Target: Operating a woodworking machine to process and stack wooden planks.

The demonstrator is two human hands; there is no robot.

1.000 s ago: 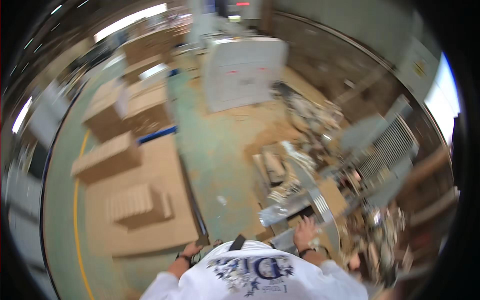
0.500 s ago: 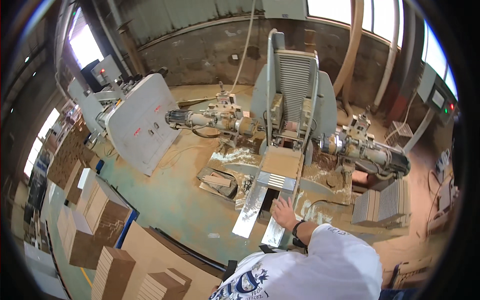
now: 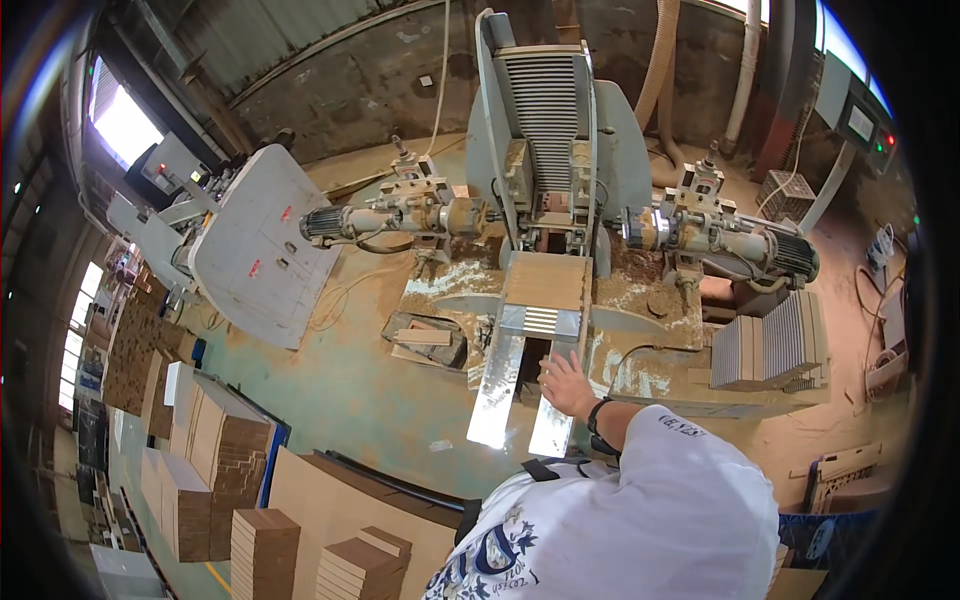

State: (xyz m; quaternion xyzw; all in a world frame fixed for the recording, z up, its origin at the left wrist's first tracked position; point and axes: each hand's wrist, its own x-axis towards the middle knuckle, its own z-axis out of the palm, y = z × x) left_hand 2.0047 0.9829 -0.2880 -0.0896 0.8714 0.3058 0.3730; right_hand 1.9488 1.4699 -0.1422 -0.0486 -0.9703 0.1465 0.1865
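Machine: a tall grey woodworking machine (image 3: 545,130) stands at the centre of the shop, a ribbed vertical magazine on its face and a motor spindle (image 3: 400,218) reaching in from each side.
Feed table: a flat wooden board (image 3: 546,281) lies on the bed below the magazine, between two long metal guide rails (image 3: 497,378) that run back toward the person.
Sawdust: pale drifts (image 3: 440,280) cover the bed on both sides of the board — a slippery layer, in my judgement, under anything pushed along it.
Stock: a stack of ribbed panels (image 3: 770,350) waits on the bench to the right, well apart from the hand; more brown stacks (image 3: 265,545) stand on the floor at lower left.
Right hand: the right hand (image 3: 567,385) rests flat on the near end of the right rail, fingers spread wide and holding nothing, a dark band at the wrist.
Left hand: hidden below the white shirt (image 3: 650,520); its state cannot be told.
Risk: the open palm lies in line with the feed — if the board jams or the hand slides forward on dust, it could travel toward the cutters.
Second risk: the loose shirt sleeve and wristband sit close to the rail and could snag.
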